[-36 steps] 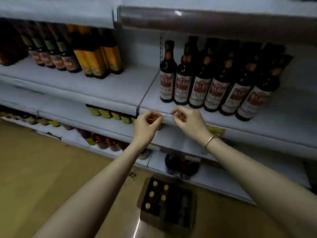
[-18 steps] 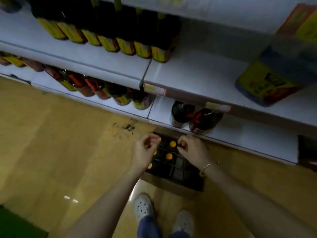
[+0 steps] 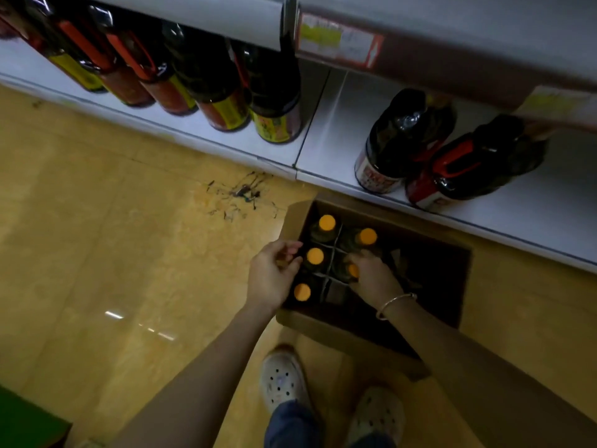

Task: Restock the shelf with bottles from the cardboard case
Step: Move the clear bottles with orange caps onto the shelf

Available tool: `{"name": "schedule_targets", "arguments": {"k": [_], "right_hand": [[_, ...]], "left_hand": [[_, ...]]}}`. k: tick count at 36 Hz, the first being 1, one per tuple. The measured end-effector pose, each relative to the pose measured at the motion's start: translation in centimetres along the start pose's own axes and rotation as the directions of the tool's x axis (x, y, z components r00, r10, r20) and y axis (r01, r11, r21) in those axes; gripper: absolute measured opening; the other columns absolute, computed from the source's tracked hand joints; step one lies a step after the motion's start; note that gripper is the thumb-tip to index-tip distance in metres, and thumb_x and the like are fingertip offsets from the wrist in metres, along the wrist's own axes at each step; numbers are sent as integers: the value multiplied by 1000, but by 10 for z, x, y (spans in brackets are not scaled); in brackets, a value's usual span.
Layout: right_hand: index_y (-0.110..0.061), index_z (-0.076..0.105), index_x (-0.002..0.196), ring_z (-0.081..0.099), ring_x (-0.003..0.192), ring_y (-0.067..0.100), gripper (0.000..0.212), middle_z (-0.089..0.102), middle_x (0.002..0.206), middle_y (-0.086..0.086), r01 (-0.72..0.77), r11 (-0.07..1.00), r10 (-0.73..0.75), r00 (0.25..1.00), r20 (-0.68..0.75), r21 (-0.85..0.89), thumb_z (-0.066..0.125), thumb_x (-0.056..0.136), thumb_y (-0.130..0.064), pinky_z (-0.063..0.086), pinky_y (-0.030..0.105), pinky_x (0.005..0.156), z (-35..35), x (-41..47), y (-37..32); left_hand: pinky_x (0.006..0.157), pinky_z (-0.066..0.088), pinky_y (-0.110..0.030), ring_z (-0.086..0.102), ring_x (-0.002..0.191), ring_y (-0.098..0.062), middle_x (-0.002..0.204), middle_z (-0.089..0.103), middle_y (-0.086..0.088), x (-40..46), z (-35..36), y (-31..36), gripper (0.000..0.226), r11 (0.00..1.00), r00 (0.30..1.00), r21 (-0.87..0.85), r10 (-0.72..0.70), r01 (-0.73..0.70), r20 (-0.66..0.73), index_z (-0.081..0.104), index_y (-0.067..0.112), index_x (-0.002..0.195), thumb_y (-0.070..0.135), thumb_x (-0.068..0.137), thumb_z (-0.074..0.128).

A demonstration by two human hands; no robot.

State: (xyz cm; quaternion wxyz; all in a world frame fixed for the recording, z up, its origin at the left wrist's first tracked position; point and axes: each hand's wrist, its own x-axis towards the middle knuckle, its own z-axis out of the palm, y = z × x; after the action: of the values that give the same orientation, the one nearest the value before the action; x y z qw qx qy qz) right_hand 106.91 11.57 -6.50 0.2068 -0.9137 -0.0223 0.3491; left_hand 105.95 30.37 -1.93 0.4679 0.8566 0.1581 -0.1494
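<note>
An open cardboard case [image 3: 339, 331] sits on the floor against the bottom shelf [image 3: 323, 150]. Several dark bottles with orange caps [image 3: 327, 222] stand in its left cells between card dividers; its right side looks dark and empty. My left hand [image 3: 273, 279] hovers at the case's left wall, fingers apart and curled beside the middle-left bottle [image 3: 315, 256]. My right hand [image 3: 374, 279], with a bracelet on its wrist, is inside the case with its fingers closed around the neck of a bottle [image 3: 353, 270] in the second column, half covering its cap.
Two big dark jugs [image 3: 403, 140] with red handles stand on the bottom shelf just behind the case. A row of dark bottles [image 3: 226, 92] fills the shelf to the left. My feet in white clogs [image 3: 281, 379] are close to the case. A dark stain [image 3: 239, 192] marks the floor.
The view has dropped from the upper shelves down to the floor. Both hands have come down from the shelf edge into the case, and my right hand has closed on a bottle.
</note>
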Motion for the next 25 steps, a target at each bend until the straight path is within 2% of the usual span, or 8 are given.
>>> {"name": "schedule_targets", "arguments": {"k": [3,8,13,19,21,22,23,25], "right_hand": [[-13,57,119,57,106,32,35,50,123,10,-28,999,26,998,-53,-35,55,87,2,50,41,88,10,7,2],[-8,57,109,57,102,35,20,53,114,12,-25,997,18,995,-102,-67,53,90,-3,50,43,85,13,11,1],[-9,59,110,57,103,33,23,57,114,12,-25,999,19,993,-117,-47,57,87,-7,50,40,85,0,-3,-7],[-12,62,108,58,103,30,28,59,113,10,-1,1000,-2,991,-137,-20,63,81,-6,50,34,83,-42,-32,-25],[-12,63,97,60,96,31,17,61,102,10,-8,1000,7,987,-161,-2,63,80,-9,52,35,79,-63,-43,-36],[-12,60,85,61,89,31,6,61,93,11,-2,1000,3,984,-176,8,62,80,-10,53,37,75,-73,-47,-41],[-12,54,74,60,82,31,8,59,83,11,7,1000,-3,982,-188,19,61,79,-12,52,38,70,-84,-51,-46],[-11,49,66,58,72,29,17,57,73,11,22,999,-17,980,-200,25,62,76,-15,48,34,61,-104,-58,-57]], "left_hand": [[83,52,-29,58,88,-10,100,66,-2,4,5,-9,23,1000,1000,-18,-5,6,18,68,12,105,3,85,64],[81,52,-28,60,88,-13,100,66,-2,6,5,-14,24,999,999,-39,-2,4,48,67,11,105,0,85,62],[73,48,-13,58,85,-10,96,62,3,-3,1,-11,28,999,996,-47,1,3,87,66,14,106,-3,85,60],[78,47,-12,56,91,-10,102,59,4,-17,-4,17,38,995,975,42,77,-88,210,64,17,116,0,81,66],[83,41,-7,53,99,-4,113,58,4,-21,-5,29,49,982,960,122,109,-145,258,58,19,125,7,80,71],[87,39,-8,52,104,-4,120,57,3,-23,-4,34,54,976,952,143,120,-165,282,55,20,129,9,79,73],[91,39,-10,52,110,-6,125,56,1,-25,-3,39,59,972,945,151,129,-181,302,52,19,131,11,77,75],[95,35,-13,50,119,-12,131,54,-1,-29,1,49,68,967,933,153,143,-202,331,47,19,135,14,74,77]]}}
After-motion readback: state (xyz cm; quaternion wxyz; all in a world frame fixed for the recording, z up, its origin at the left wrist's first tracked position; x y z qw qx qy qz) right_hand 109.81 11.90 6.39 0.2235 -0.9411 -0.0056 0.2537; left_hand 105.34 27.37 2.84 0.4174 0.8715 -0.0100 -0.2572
